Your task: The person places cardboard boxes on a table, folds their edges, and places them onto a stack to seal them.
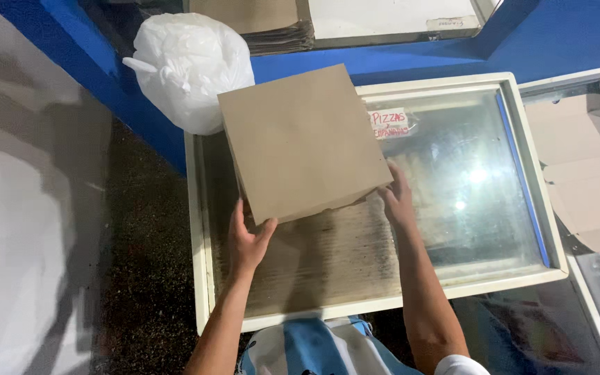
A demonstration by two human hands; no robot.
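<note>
On top of the chest freezer [199, 229], whose cream-framed sliding glass lid is frosted and blurs whatever is stored inside, you hold a plain brown cardboard box [303, 142], square, flat and closed, tilted slightly. Your left hand [246, 239] cups its near corner, fingers [237, 215] curled partway along the left edge, thumb under the bottom edge. Your right hand [397, 198] grips the right corner, fingers tucked beneath and hidden. Behind the box sits a knotted white plastic bag [185, 66], its contents unseen, and a stack of flat cardboard [265, 24].
</note>
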